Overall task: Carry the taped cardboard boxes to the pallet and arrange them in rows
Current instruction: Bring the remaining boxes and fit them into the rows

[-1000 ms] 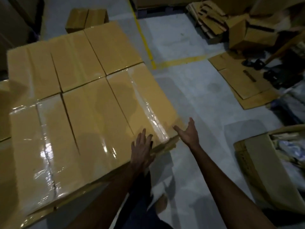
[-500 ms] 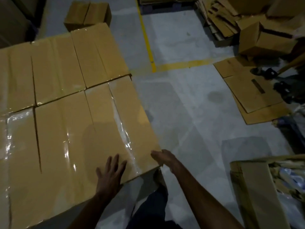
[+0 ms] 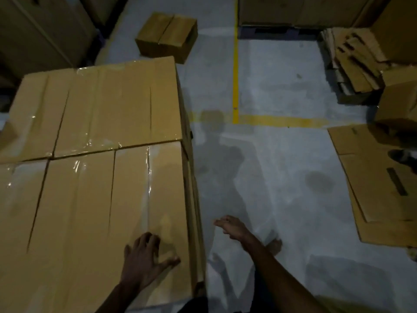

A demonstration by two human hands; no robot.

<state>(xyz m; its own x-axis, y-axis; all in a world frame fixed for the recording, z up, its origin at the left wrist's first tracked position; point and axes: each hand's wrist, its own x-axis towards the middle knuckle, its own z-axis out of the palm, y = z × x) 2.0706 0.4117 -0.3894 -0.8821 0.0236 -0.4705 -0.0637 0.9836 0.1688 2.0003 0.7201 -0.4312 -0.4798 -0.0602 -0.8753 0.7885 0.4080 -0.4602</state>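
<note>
Several taped cardboard boxes stand packed in rows on the left, their tops level and shiny with clear tape. The near right box [image 3: 135,195] is the one under my left hand [image 3: 146,260], which lies flat on its top near the front right corner with fingers spread. A far row box [image 3: 117,105] sits behind it. My right hand [image 3: 230,225] hovers over the floor just right of the stack, fingers loosely bent, holding nothing. The pallet beneath the stack is hidden.
A single taped box [image 3: 167,36] sits on the grey floor behind the stack. Yellow floor lines [image 3: 235,71] cross the middle. Flattened cardboard sheets [image 3: 379,177] lie at the right, with a pile of folded cartons [image 3: 354,62] and more boxes behind.
My right hand came off the box's front right corner and moved out over the floor. My left hand stayed flat on the box top. The view swung so the stack stands squarer.
</note>
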